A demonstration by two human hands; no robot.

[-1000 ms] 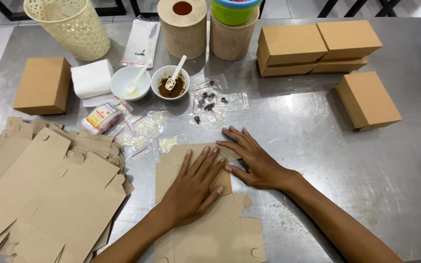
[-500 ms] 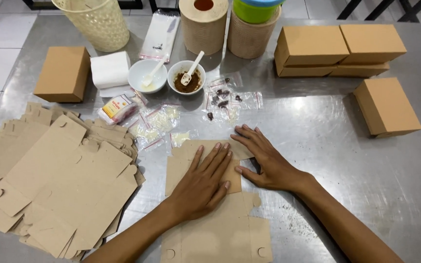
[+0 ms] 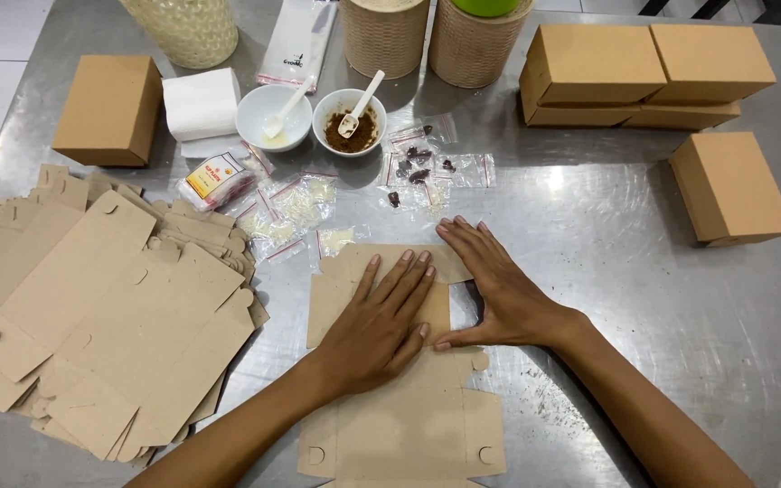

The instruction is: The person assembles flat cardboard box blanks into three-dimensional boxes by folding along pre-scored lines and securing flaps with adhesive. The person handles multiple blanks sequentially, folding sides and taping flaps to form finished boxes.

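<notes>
A flat, unfolded brown cardboard box blank lies on the steel table in front of me. My left hand presses flat on its middle panel, fingers spread and pointing away. My right hand lies flat beside it on the blank's upper right part, fingers pressing a flap near the far edge. Neither hand grips anything.
A loose pile of flat box blanks lies at the left. Several small clear bags, two white bowls with spoons, a napkin stack, woven cylinders and folded brown boxes stand beyond.
My head has moved closer and lower, so everything looks larger. Both hands stay flat on the blank, the right one shifted slightly along the far flap.
</notes>
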